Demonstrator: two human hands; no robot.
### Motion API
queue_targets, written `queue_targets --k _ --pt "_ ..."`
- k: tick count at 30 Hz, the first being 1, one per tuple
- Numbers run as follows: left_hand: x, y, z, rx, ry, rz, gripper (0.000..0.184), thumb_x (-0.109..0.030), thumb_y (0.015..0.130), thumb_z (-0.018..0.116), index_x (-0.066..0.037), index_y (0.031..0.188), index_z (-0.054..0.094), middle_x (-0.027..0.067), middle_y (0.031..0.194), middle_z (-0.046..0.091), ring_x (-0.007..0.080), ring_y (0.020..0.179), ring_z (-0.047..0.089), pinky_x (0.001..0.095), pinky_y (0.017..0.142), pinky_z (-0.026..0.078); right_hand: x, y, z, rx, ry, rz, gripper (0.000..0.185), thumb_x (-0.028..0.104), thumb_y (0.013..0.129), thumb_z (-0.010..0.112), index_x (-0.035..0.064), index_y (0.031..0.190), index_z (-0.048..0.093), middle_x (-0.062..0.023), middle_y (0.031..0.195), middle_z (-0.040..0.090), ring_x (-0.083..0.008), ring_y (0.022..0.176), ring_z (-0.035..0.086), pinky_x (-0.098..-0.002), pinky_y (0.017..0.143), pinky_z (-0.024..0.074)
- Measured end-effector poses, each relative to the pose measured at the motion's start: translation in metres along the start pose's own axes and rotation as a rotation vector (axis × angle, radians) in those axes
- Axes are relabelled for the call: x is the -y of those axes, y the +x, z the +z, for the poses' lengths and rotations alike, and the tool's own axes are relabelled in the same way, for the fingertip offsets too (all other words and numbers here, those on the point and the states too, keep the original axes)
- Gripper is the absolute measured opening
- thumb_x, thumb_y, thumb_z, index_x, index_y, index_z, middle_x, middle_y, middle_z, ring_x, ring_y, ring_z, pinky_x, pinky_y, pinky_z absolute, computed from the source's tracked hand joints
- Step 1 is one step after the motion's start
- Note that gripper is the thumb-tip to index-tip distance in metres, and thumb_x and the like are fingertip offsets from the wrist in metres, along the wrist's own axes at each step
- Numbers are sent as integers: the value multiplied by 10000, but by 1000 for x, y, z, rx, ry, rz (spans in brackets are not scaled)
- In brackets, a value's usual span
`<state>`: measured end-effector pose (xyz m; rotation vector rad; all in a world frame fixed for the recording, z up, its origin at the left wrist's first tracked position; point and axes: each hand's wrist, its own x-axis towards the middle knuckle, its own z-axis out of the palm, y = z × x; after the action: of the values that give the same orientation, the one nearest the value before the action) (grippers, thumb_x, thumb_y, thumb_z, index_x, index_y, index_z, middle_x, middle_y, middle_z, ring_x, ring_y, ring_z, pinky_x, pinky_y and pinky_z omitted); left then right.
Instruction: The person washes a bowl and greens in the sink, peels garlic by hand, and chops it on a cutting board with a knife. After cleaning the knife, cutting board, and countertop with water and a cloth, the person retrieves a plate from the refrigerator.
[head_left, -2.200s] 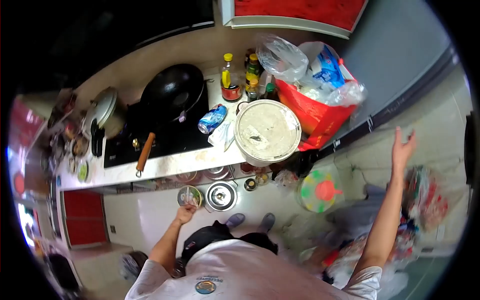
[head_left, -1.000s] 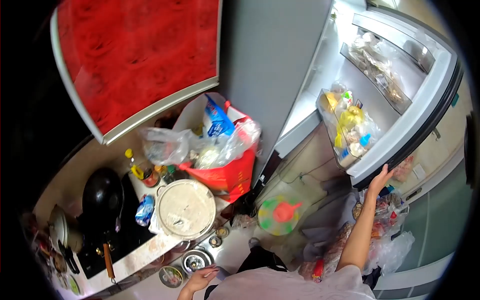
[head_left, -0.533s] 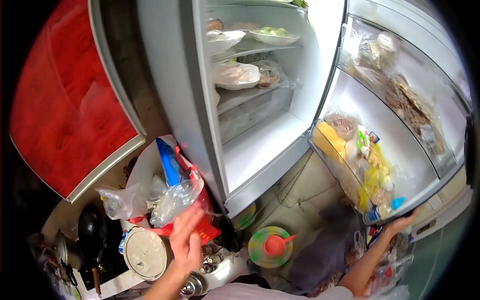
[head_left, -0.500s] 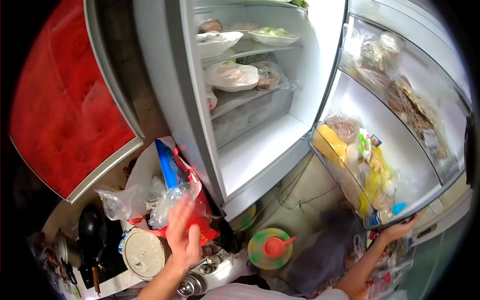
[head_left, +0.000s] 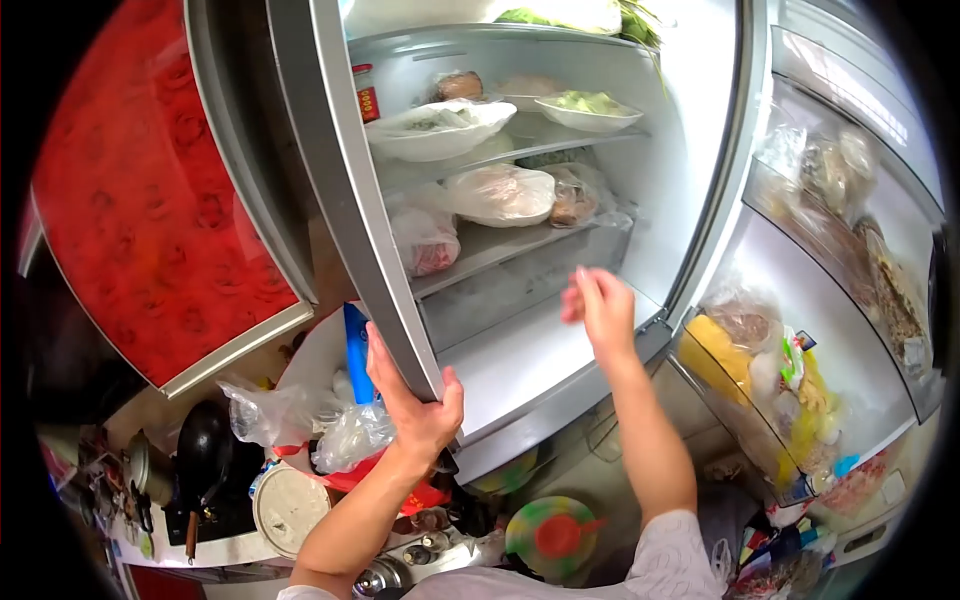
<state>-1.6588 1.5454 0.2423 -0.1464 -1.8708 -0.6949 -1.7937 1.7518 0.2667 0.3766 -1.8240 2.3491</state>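
The refrigerator (head_left: 400,330) stands open in front of me, its door (head_left: 860,350) swung out to the right. My left hand (head_left: 415,405) rests with fingers spread against the refrigerator's left front edge. My right hand (head_left: 603,310) is in front of the bottom compartment, its fingers partly curled and slightly blurred, touching nothing that I can see. On the shelves above lie a white dish with food (head_left: 440,135), a plate with pale green food (head_left: 590,115), a plastic-wrapped white bundle (head_left: 500,195) and a bag with reddish contents (head_left: 432,250).
A red shopping bag (head_left: 425,495), a round lidded tub (head_left: 290,508) and a black wok (head_left: 205,440) are on the counter at left. A red cabinet door (head_left: 160,220) hangs above. On the floor are a green-and-yellow basin (head_left: 520,535) and plastic bags (head_left: 780,575).
The refrigerator door has been swung open. My right hand has left the door and moved left to the compartment. My left hand has come up to the refrigerator's edge.
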Motion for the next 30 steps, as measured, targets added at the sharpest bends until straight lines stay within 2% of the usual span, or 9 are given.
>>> queue_targets --k 2,5,9,11,18,20,24,26,30 --pt "2 0 1 -15 10 -3 929 -32 633 650 59 1409 147 280 1436 224 414 1284 285 463 1065 223 0 51 17 -15 135 148 289 258 913 550 -29 900 584 -96 733 612 -144 535 586 -260 465 475" --pt "2 1 -1 -13 25 61 933 -56 634 651 52 1411 147 284 1435 226 424 1272 291 486 1057 222 13 92 34 26 123 285 335 287 897 565 -47 924 571 -119 741 616 -160 518 588 -266 445 470" --pt "2 0 -1 -18 30 75 934 -54 631 650 46 1413 149 286 1432 231 420 1274 293 486 1056 222 18 111 53 54 -59 284 334 262 892 552 -60 979 546 -145 747 619 -177 521 597 -278 434 470" --pt "2 0 1 -25 15 90 937 -51 625 648 43 1414 151 287 1429 236 420 1275 295 485 1054 222 17 117 56 77 -140 272 342 234 887 533 -52 1071 501 -149 793 627 -189 570 598 -301 480 490" --pt "-3 5 0 -42 37 125 934 -41 627 642 39 1416 148 289 1423 245 433 1279 288 493 1052 226 35 127 76 128 -43 305 341 160 887 463 -53 1154 455 -199 971 617 -274 688 662 -331 581 561" --pt "-5 8 -3 -35 27 134 939 -38 630 644 35 1420 140 293 1421 245 449 1276 286 504 1049 234 40 123 82 95 2 412 362 129 877 436 -64 1184 432 -218 1024 606 -301 750 667 -332 617 568" --pt "-1 8 -3 -37 25 151 949 -39 631 650 31 1423 131 299 1420 243 462 1270 285 512 1049 238 35 125 75 45 61 367 369 83 855 431 -72 1190 427 -231 1046 600 -319 782 666 -342 640 573" --pt "-1 7 -4 -28 43 152 937 -26 630 628 18 1421 127 283 1445 207 420 1299 268 465 1064 211 34 127 71 35 68 385 364 28 825 436 -80 1173 436 -222 1024 604 -319 778 663 -356 643 577" --pt "0 7 -4 -21 43 122 941 -26 630 629 16 1423 123 279 1444 213 425 1306 258 467 1067 209 44 106 68 -40 20 302 357 -14 792 447 -86 1142 454 -211 1000 608 -314 786 659 -363 643 578"
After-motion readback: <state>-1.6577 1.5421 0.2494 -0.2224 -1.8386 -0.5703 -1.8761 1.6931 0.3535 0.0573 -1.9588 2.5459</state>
